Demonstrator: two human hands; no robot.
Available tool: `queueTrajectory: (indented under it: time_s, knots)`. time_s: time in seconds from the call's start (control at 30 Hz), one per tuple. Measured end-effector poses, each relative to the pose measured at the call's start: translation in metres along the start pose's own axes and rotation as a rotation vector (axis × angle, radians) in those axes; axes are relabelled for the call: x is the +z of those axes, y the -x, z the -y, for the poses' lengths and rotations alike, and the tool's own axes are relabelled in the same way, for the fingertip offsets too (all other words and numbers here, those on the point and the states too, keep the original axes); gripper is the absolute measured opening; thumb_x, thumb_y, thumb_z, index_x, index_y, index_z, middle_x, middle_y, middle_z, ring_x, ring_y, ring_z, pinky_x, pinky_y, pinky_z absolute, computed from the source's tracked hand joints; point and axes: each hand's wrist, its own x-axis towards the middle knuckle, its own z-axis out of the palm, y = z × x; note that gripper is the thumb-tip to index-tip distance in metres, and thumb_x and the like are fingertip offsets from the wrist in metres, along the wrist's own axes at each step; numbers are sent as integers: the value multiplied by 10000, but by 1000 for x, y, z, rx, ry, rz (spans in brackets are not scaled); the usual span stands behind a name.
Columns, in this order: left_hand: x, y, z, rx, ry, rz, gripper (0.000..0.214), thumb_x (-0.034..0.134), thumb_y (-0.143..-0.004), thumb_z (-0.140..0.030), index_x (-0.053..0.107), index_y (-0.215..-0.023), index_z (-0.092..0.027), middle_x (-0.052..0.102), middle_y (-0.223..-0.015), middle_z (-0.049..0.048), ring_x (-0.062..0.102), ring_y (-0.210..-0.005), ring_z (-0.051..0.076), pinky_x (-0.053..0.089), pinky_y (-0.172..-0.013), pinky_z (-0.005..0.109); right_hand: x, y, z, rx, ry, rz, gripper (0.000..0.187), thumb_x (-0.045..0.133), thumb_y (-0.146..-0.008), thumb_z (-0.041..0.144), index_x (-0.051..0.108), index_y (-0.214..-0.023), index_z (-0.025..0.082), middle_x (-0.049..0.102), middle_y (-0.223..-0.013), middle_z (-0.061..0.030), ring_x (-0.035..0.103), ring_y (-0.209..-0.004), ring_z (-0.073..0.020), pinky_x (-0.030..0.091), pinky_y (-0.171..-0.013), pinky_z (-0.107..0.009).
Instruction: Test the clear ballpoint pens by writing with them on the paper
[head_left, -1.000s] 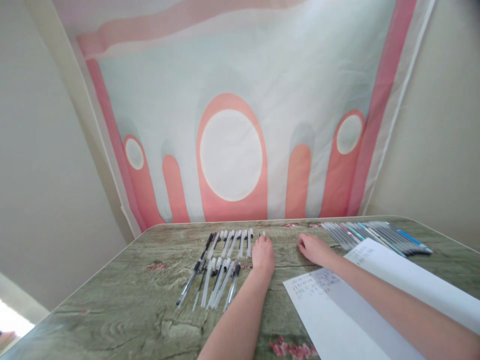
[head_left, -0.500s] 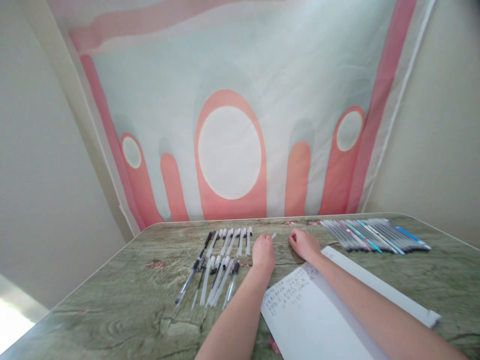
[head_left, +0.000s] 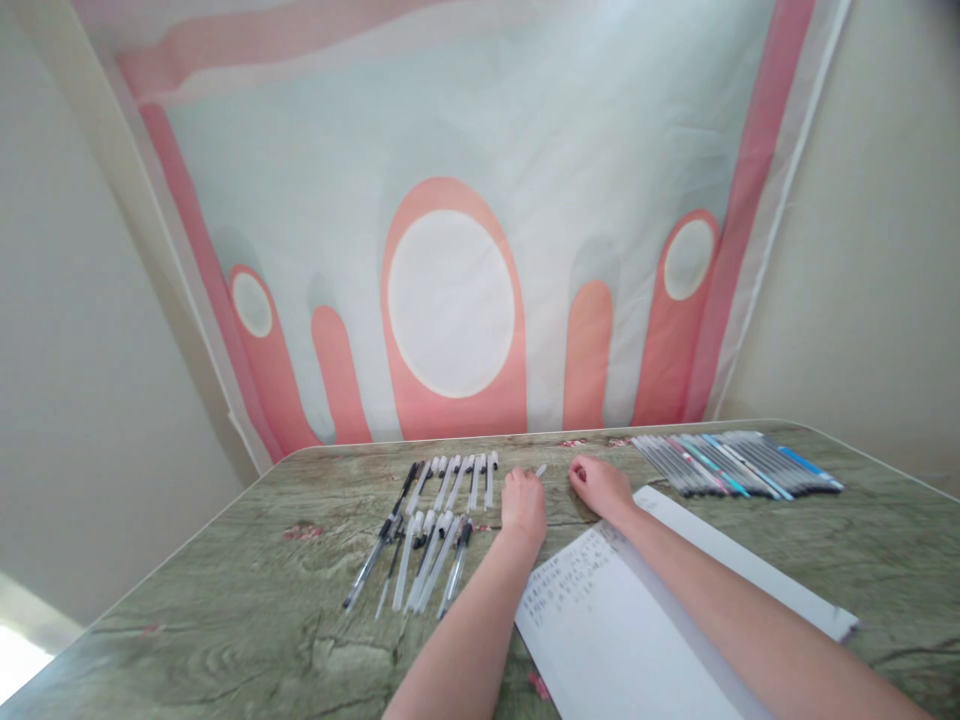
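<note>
**Two hands at the far side of the table, one pale pen between them**

I find no brand or label that I can read. The only writing is on the white sheet of paper (head_left: pixel 637 640): several short lines of small handwriting at its upper left corner, too small and soft for me to make out a word. There is one sheet, with my right forearm lying across it, and the bottom edge of the picture cuts it off.

My left hand (head_left: pixel 523 505) shows its back to the camera, fingers folded under and closed on a single pale pen (head_left: pixel 541 470). Only the pen's tip pokes out past the knuckles; the rest is hidden by the hand. It lies at the far middle of the table (head_left: pixel 225 640), in the gap between my two hands.

My right hand (head_left: pixel 600 487) is curled loosely, knuckles up, resting just beyond the top of the paper. Its fingertips are out of sight, so I cannot tell whether it grips anything.

Just left of my left hand lie the loose pens (head_left: pixel 431 535), in two rough rows, about a dozen, mostly clear with white caps and a few black. They overlap, so the count is approximate. At the far right lies a tight row of coloured pens (head_left: pixel 739 465), well over ten, too packed to count.

A pink and pale cloth (head_left: pixel 450 200) hangs behind the table.
</note>
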Motion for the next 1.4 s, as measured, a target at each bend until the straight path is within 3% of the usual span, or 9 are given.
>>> queueTrajectory:
  time_s: [0.13, 0.3, 0.5, 0.6, 0.7, 1.03, 1.17, 1.3, 1.4]
  knots:
    - [3, 0, 1, 32, 101, -51, 320, 310, -777, -10, 559, -960, -94, 510, -961, 153, 487, -905, 218, 386, -816, 347, 0, 0, -1, -22, -44, 5, 199, 420, -815, 324, 594, -804, 228, 637, -794, -3, 544, -714, -129, 261, -537, -215]
    - [10, -6, 3, 111, 505, -185, 311, 354, -777, -45, 517, -1021, -149, 494, -934, 80, 477, -894, 159, 378, -832, 286, 1, -2, -1, -156, -189, -31, 232, 410, -819, 336, 596, -806, 197, 616, -726, -13, 524, -664, -131, 312, -574, -217]
    - [26, -23, 2, -158, 1341, -147, 205, 434, -766, -130, 489, -962, -153, 530, -773, 16, 524, -733, 112, 419, -736, 263, 2, 0, 4, -419, -455, 62, 376, 379, -836, 401, 598, -647, 161, 585, -613, -15, 488, -582, -120, 343, -561, -223]
    - [28, -26, 2, -236, 1741, -115, 206, 522, -727, -163, 462, -923, -150, 547, -712, 0, 547, -669, 96, 420, -692, 242, 2, 2, 7, -452, -519, 108, 351, 450, -797, 437, 620, -662, 160, 585, -613, -12, 477, -559, -113, 339, -536, -222]
    - [26, -26, 3, -264, 1945, -96, 237, 593, -684, -175, 454, -875, -156, 559, -672, -10, 561, -644, 90, 418, -679, 234, 2, 3, 7, -435, -556, 151, 316, 509, -757, 448, 641, -705, 166, 579, -604, -2, 464, -540, -108, 334, -519, -222]
    - [22, -26, 5, -249, 2133, -93, 172, 560, -731, -123, 462, -871, -147, 599, -739, 24, 612, -745, 113, 435, -802, 275, 9, -3, 3, -275, -850, 360, 312, 517, -745, 445, 595, -717, 145, 600, -587, -9, 450, -450, -83, 338, -442, -205]
    - [16, -32, 14, -342, 2172, -259, 74, 434, -837, -207, 405, -897, -175, 622, -858, 78, 622, -854, 157, 444, -835, 344, 8, -4, 1, -240, -887, 341, 324, 524, -737, 444, 620, -826, 148, 608, -606, -9, 453, -445, -80, 342, -433, -202]
    - [12, -34, 23, -461, 2099, -510, 81, 330, -885, -279, 334, -893, -198, 628, -886, 100, 634, -829, 162, 472, -793, 367, 6, -5, -3, -211, -896, 260, 319, 538, -731, 428, 645, -866, 160, 549, -548, 20, 431, -444, -78, 323, -432, -201]
    - [10, -34, 27, -516, 2054, -610, 91, 313, -890, -296, 308, -887, -206, 628, -896, 103, 637, -813, 155, 484, -777, 364, 4, -5, -5, -163, -940, 246, 315, 529, -739, 425, 642, -856, 155, 471, -478, 42, 398, -427, -77, 308, -424, -200]
